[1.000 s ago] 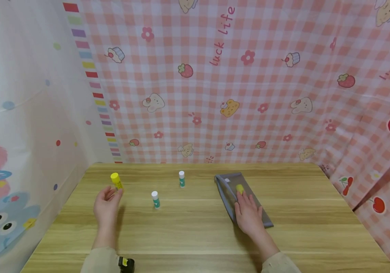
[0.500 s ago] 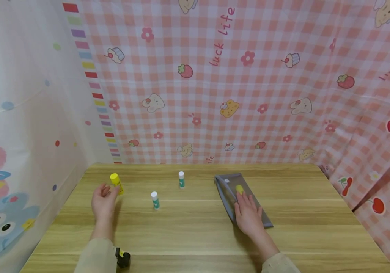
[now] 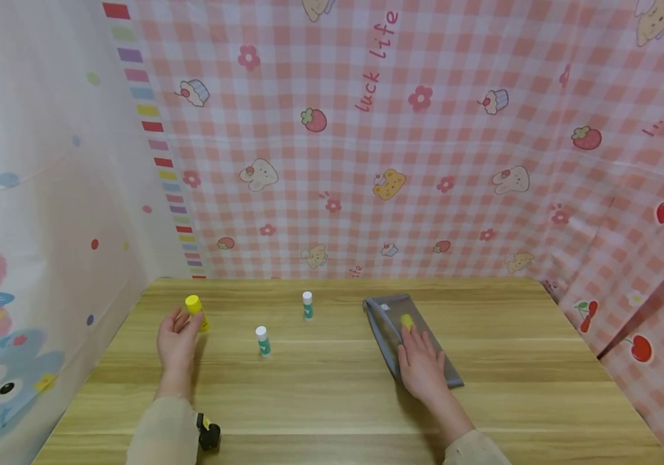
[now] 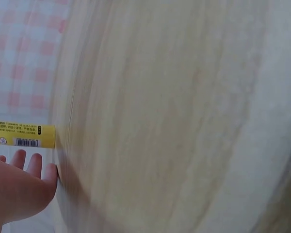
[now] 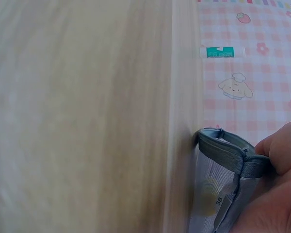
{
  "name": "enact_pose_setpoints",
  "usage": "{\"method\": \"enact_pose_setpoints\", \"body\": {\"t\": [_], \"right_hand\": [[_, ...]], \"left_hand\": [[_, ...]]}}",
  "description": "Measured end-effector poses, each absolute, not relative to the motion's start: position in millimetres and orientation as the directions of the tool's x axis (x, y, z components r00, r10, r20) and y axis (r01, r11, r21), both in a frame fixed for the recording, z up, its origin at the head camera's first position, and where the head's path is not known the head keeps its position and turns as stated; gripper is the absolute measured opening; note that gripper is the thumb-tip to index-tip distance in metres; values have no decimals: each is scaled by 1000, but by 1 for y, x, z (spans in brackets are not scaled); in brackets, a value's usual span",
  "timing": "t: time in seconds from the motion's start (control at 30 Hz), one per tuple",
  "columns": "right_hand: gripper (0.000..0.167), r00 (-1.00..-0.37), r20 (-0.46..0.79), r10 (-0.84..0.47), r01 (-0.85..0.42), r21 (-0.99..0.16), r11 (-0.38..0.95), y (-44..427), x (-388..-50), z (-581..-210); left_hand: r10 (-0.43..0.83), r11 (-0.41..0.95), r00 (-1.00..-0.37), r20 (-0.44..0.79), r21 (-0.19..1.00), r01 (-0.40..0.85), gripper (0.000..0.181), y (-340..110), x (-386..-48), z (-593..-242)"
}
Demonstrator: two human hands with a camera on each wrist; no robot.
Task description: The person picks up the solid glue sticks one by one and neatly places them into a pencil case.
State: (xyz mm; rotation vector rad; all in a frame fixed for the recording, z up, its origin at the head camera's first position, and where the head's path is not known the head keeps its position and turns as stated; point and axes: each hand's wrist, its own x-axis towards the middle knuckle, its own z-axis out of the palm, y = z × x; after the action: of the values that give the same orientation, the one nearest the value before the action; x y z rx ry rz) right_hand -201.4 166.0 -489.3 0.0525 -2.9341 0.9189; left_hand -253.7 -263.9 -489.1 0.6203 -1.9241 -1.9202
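At the table's left, a yellow glue stick point(image 3: 194, 304) stands upright beside my left hand point(image 3: 176, 345), whose thumb lies close to it. The left wrist view has the stick point(image 4: 28, 135) just off the loosely bent fingers of that hand point(image 4: 22, 189); contact cannot be told. My right hand point(image 3: 423, 369) rests with outstretched fingers on a grey mesh pouch point(image 3: 447, 365), fingertips at a yellow item point(image 3: 406, 321) seen through the mesh. In the right wrist view the thumb side of the hand point(image 5: 274, 199) touches the zippered rim of the pouch point(image 5: 222, 153).
Two white-capped teal glue sticks stand mid-table, one nearer point(image 3: 264, 343) and one farther back point(image 3: 307, 307). A black device point(image 3: 208, 434) sits by my left sleeve. A checked curtain point(image 3: 343, 155) hangs behind the wooden table point(image 3: 320, 400).
My left hand has shifted slightly left, and its thumb now overlaps the yellow stick higher up. The right hand stays on the pouch.
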Motion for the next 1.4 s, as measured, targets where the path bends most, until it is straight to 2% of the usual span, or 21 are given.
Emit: {"method": "enact_pose_setpoints", "body": {"t": [0.3, 0.67, 1.03, 1.4], "right_hand": [[46, -997, 70, -15, -52, -565, 823, 166, -202, -489], [46, -997, 79, -17, -59, -563, 825, 166, -202, -489], [46, -996, 83, -15, -59, -562, 825, 166, -201, -489], [46, -997, 73, -13, -52, -567, 822, 166, -202, -488]], "left_hand": [[-540, 5, -841, -37, 999, -47, 65, -262, -258, -488], [-594, 61, -805, 7, 997, -37, 51, -258, -264, -491], [-619, 126, -784, 47, 991, -40, 47, -255, -269, -495], [-608, 189, -792, 63, 980, -67, 41, -252, -268, -491]]}}
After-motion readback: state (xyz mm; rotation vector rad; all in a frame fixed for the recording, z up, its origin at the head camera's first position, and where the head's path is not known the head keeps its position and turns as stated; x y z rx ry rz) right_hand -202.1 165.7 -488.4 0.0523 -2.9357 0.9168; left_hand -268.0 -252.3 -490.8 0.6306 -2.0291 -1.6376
